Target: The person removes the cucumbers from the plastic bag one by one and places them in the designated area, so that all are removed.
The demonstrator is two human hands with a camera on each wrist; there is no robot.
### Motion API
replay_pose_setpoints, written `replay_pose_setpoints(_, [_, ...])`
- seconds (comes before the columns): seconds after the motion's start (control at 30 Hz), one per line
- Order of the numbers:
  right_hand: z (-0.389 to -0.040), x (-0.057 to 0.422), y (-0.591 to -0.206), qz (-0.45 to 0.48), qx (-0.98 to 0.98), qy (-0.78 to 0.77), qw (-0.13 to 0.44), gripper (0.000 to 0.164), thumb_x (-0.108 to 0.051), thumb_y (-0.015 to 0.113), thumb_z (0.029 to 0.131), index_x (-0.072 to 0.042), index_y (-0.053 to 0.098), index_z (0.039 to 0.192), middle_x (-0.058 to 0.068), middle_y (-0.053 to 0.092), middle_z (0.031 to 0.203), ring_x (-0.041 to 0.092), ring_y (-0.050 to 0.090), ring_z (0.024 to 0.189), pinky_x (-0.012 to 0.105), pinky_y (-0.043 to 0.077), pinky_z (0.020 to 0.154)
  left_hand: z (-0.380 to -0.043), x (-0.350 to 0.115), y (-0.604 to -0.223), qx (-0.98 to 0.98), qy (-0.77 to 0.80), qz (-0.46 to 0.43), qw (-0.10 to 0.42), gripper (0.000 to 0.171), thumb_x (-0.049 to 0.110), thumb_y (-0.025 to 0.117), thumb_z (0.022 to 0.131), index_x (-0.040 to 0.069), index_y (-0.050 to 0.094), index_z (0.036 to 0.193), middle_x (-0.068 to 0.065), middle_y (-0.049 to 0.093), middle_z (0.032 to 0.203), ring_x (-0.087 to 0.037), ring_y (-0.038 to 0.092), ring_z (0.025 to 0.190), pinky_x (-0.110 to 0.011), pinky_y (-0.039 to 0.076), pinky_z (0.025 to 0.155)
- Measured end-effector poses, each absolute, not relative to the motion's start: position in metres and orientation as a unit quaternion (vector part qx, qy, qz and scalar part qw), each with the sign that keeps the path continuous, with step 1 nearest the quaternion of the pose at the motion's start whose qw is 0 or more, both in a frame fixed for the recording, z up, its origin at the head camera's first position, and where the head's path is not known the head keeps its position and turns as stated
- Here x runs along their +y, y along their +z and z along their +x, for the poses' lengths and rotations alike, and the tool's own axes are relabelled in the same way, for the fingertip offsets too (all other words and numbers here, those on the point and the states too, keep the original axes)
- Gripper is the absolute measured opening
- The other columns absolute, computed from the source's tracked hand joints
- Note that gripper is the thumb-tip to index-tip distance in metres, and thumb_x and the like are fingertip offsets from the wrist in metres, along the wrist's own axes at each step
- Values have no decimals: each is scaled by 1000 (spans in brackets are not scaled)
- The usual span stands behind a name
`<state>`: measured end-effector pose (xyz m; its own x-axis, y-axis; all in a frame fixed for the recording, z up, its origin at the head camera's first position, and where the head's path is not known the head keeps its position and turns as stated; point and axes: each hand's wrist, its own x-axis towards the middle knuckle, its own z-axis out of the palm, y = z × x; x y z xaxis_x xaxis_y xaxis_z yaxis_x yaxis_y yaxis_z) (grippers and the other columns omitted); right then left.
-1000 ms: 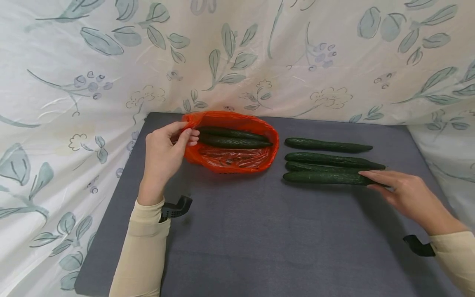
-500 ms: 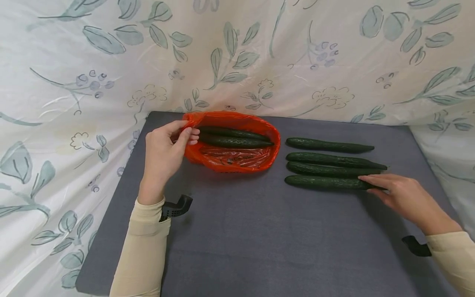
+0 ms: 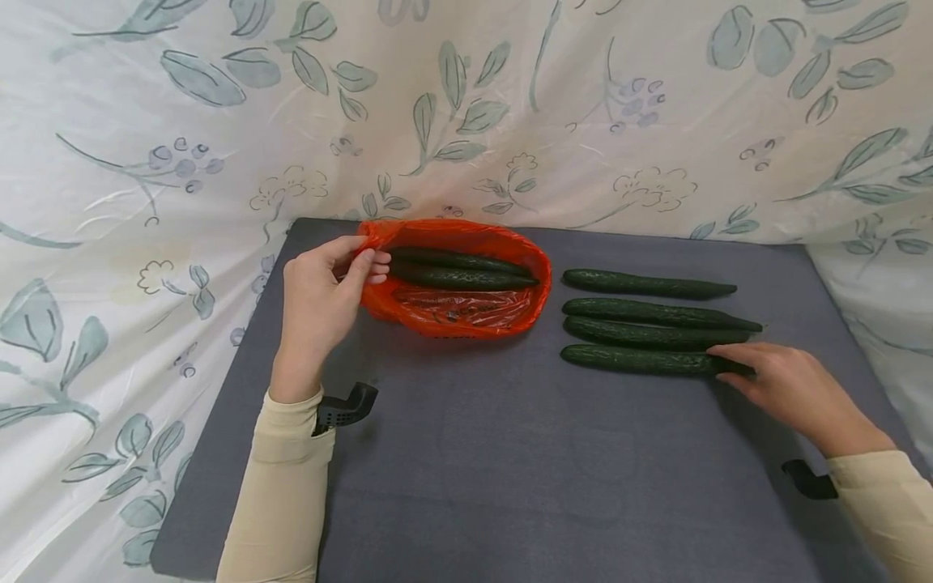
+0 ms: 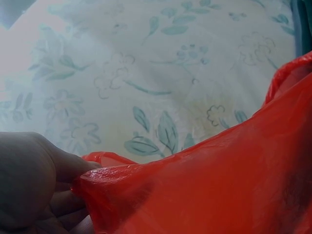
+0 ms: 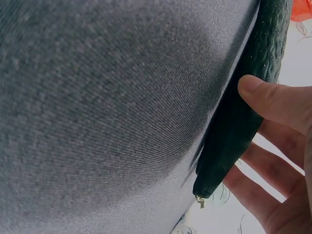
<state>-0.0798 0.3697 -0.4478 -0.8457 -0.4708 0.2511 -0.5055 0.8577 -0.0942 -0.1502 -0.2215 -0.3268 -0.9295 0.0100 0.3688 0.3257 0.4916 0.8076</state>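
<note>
In the head view an orange-red plastic bag (image 3: 535, 312) lies with its mouth open, and two dark green cucumbers (image 3: 466, 279) lie inside it. My left hand (image 3: 321, 304) pinches the left edge of the bag's rim between thumb and fingers. On the right, my right hand (image 3: 794, 393) grips the right end of the nearest cucumber (image 3: 634, 359), which lies on the table. In the right wrist view the thumb presses one side of this cucumber (image 5: 234, 122) and the fingers are behind it. The left wrist view shows the bag (image 4: 209, 185) bunched at my fingertips.
Beyond the gripped cucumber lie three more in a loose row: a near one (image 3: 641, 332), a middle one (image 3: 649, 311) and a far one (image 3: 649, 283). All are on a grey table (image 3: 510, 453). A leaf-patterned curtain (image 3: 547, 121) hangs along its back edge.
The right hand's cucumber has come down slightly towards me and now lies apart from its neighbour, which it overlapped before. The right hand moved a little left. The left hand keeps its hold.
</note>
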Motion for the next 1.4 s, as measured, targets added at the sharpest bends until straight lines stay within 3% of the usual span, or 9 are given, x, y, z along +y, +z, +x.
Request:
replay_pose_setpoints(0.2, [-79, 368, -449, 234, -965, 79, 90, 54, -5, 100, 67, -4, 80, 118, 21, 78, 100, 34, 72, 70, 57, 58, 56, -150, -222, -327, -848, -495, -100, 160, 22, 8, 71, 107, -5, 78, 123, -11, 81, 99, -15, 79, 81, -20, 63, 78])
replay_pose_setpoints(0.47, [-79, 366, -448, 236, -964, 69, 101, 51, -5, 100, 66, -2, 80, 113, 22, 77, 101, 40, 74, 77, 63, 59, 62, -149, -222, -326, -846, -498, -101, 161, 22, 9, 71, 107, -4, 78, 124, -11, 81, 99, -16, 79, 81, -20, 63, 78])
replay_pose_setpoints(1.0, [-78, 361, -446, 218, -968, 81, 93, 47, -5, 99, 71, -4, 81, 115, 22, 77, 105, 42, 74, 84, 67, 59, 68, -150, -222, -325, -850, -491, -97, 162, 21, 9, 70, 107, -4, 78, 123, -12, 81, 100, -13, 79, 81, -19, 63, 79])
replay_pose_setpoints(1.4, [-83, 349, -437, 223, -960, 100, 137, 58, -5, 99, 71, -1, 77, 124, 26, 76, 109, 41, 74, 82, 65, 59, 65, -149, -222, -326, -848, -496, -97, 156, 23, 7, 71, 107, -5, 77, 124, -12, 81, 100, -13, 79, 80, -20, 63, 78])
